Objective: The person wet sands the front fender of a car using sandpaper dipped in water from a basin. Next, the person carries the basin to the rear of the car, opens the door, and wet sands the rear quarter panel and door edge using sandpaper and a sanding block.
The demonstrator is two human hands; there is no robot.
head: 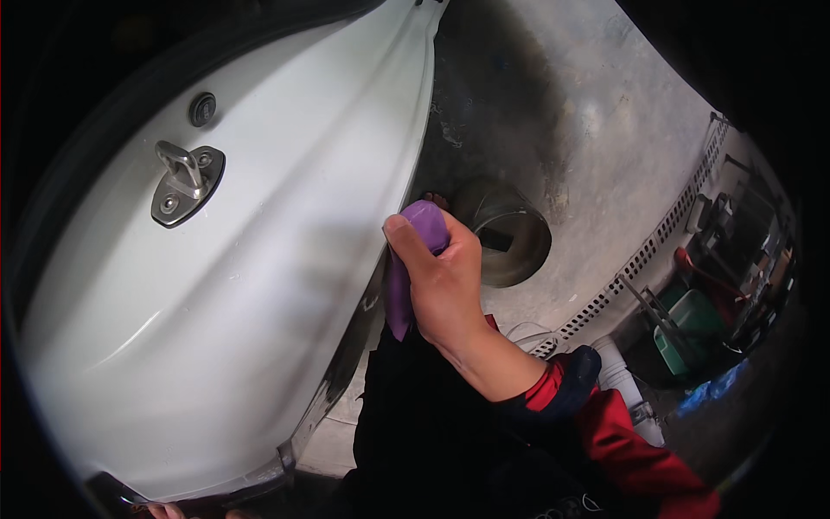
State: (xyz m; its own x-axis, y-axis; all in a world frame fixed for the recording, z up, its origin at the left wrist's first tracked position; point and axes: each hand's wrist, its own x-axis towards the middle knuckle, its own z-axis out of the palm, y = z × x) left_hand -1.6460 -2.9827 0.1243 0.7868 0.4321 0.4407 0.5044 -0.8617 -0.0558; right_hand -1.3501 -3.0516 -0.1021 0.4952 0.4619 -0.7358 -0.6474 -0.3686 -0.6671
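Observation:
A white painted vehicle body panel (259, 311) fills the left side of the view. Bolted to it is a metal latch striker (188, 185), and a round black rubber plug (203, 109) sits just above that. My right hand (447, 272) grips a folded purple cloth (425, 227) at the panel's right edge, thumb on top. One end of the cloth hangs below the fingers. At the bottom left, only the fingertips of my left hand (167, 511) show, by the panel's lower edge; the rest is cut off, so its grip is hidden.
A dark cylindrical container (512, 250) stands on the concrete floor (603, 123) beyond my right hand. Along the right run a perforated strip (639, 263), a green bin (687, 331), a white pipe (619, 370) and some blue plastic (713, 389).

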